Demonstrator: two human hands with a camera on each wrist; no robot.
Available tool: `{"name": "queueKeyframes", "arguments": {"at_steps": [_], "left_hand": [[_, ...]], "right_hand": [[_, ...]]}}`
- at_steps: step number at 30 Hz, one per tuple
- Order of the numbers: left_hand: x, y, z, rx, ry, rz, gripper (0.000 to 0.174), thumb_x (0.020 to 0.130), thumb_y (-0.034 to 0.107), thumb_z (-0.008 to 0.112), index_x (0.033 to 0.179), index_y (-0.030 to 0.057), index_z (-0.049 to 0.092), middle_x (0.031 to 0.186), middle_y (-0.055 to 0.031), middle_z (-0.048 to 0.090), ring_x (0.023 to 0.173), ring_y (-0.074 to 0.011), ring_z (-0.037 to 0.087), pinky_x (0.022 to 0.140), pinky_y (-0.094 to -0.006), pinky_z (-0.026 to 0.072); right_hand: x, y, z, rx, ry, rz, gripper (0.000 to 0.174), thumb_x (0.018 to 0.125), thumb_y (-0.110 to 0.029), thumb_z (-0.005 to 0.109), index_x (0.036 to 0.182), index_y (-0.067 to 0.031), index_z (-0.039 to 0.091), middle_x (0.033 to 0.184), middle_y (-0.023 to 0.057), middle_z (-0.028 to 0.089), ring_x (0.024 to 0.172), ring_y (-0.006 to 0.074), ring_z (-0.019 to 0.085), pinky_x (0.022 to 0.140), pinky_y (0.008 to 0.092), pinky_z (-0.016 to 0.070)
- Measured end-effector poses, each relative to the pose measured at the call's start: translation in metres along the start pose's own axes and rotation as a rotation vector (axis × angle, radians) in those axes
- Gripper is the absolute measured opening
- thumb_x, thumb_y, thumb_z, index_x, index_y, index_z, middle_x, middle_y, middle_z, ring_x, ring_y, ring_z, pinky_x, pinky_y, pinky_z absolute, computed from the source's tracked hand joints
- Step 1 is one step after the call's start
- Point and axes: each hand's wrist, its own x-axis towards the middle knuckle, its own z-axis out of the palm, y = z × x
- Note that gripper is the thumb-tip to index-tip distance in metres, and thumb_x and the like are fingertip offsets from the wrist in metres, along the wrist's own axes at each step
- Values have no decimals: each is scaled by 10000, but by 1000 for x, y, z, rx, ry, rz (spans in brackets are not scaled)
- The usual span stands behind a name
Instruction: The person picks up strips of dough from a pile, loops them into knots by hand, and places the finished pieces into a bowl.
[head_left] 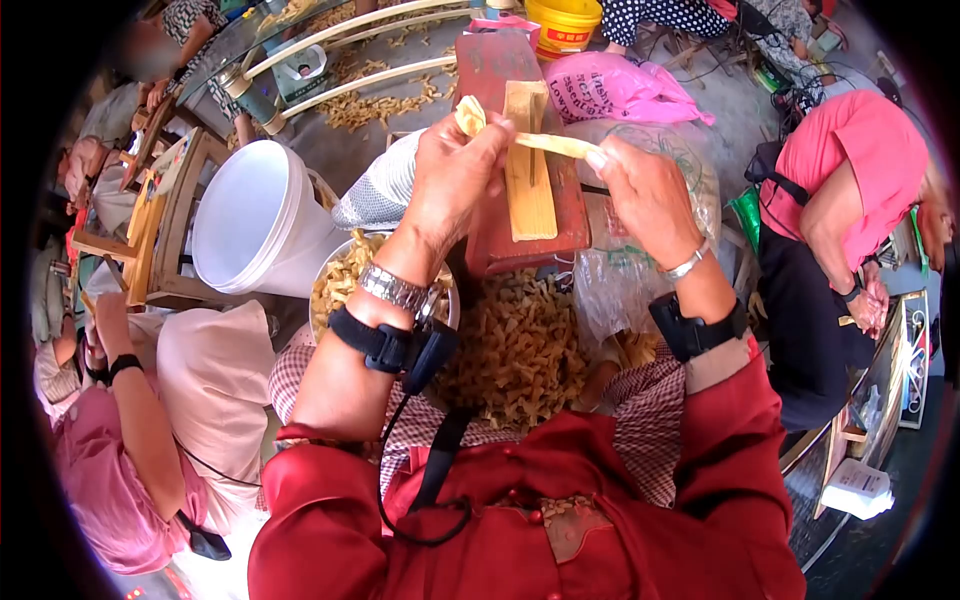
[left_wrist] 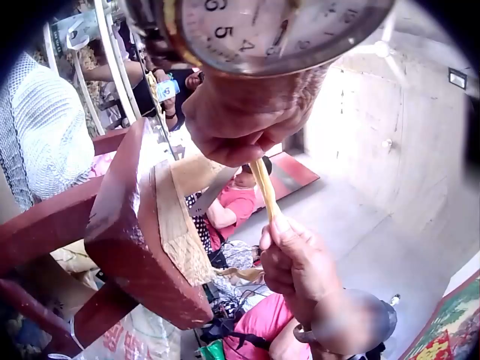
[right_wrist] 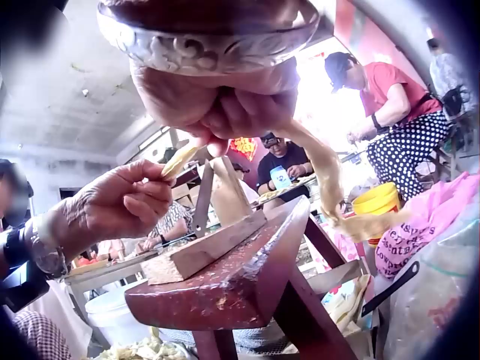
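Note:
A pale yellow strip (head_left: 550,145) is stretched between both hands, above a wooden block (head_left: 533,210) that lies on a red bench (head_left: 490,60). My left hand (head_left: 455,165) pinches one end, and a folded yellow end sticks out above its fingers. The other end is pinched by my right hand (head_left: 645,195), thumb on top. In the right wrist view, an upright metal blade (right_wrist: 202,199) stands in the block right beside the strip, and a long loose tail (right_wrist: 322,172) hangs from my right hand (right_wrist: 217,97). The left wrist view shows the strip (left_wrist: 264,191) pulled straight.
Cut yellow pieces (head_left: 515,350) pile up below the bench, and a metal bowl (head_left: 452,300) at the left holds more. Around them are a white bucket (head_left: 250,220), a pink bag (head_left: 625,88) and a yellow bucket (head_left: 565,25). Other people sit close on both sides.

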Motion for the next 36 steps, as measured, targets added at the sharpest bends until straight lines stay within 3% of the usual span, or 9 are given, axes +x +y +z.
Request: {"name": "queueKeyframes", "arguments": {"at_steps": [5, 11, 17, 19, 21, 23, 30, 33, 36], "left_hand": [[31, -61, -15, 547, 175, 224, 85, 865, 136, 599, 833, 58, 596, 610, 30, 512, 493, -44, 448, 404, -208, 344], [-52, 1, -17, 445, -133, -263, 313, 875, 350, 638, 848, 38, 630, 563, 32, 494, 420, -40, 411, 373, -184, 311], [-134, -38, -23, 396, -212, -456, 463, 888, 340, 619, 1170, -20, 550, 754, -28, 610, 557, -58, 540, 433, -179, 409], [-143, -67, -31, 264, -314, -527, 436, 951, 336, 505, 1172, -37, 550, 907, -94, 653, 750, -134, 602, 670, -252, 503], [-159, -65, -24, 90, -336, -322, 422, 974, 372, 455, 919, -22, 596, 730, -20, 579, 637, -54, 482, 565, -233, 431], [-164, -52, -7, -271, -221, -779, 399, 974, 364, 445, 997, -10, 581, 759, -63, 608, 667, -130, 559, 651, -275, 489], [-169, -62, -16, -479, -148, -725, 252, 952, 291, 512, 875, 53, 545, 668, -30, 529, 570, -117, 489, 559, -266, 456], [-173, -66, -21, -426, -95, -644, 193, 943, 228, 538, 808, 92, 516, 606, 25, 460, 515, -72, 401, 467, -209, 362], [-177, -69, -23, -306, 8, -483, 171, 952, 201, 516, 825, 88, 528, 624, 39, 448, 514, -49, 375, 452, -188, 286]], "right_hand": [[-12, 35, 53, -107, -25, 7, 134, 862, -197, 515, 879, -72, 560, 674, 199, 571, 656, 409, 566, 569, 497, 426], [-67, -10, 15, 232, -83, 268, 199, 921, -240, 508, 893, -48, 546, 636, 189, 528, 599, 376, 557, 526, 433, 420], [-114, -74, 32, 302, 76, -282, 80, 815, -141, 598, 887, -115, 576, 731, 39, 595, 658, 210, 615, 550, 335, 493], [-132, -90, 48, 429, -18, -308, 88, 794, -87, 640, 855, -74, 578, 716, 76, 575, 616, 237, 605, 525, 342, 482], [-146, -104, 66, 479, -45, -361, 107, 764, -93, 641, 821, -75, 552, 698, 62, 534, 624, 233, 582, 520, 341, 464], [-160, -112, 73, 568, -114, -387, 80, 807, -105, 615, 833, -67, 549, 703, 93, 531, 625, 249, 567, 537, 312, 454], [-185, -116, 71, 1335, -586, 285, 291, 986, -259, 429, 864, -18, 537, 621, 16, 492, 579, 90, 512, 525, 245, 412], [-189, -118, 70, 1488, -449, 405, 286, 994, -251, 414, 988, 0, 551, 745, 36, 543, 622, 81, 542, 552, 223, 461], [-184, -109, 67, 1192, -130, 346, 274, 990, -215, 412, 1055, 22, 534, 822, 43, 581, 652, 75, 555, 573, 220, 475]]}}
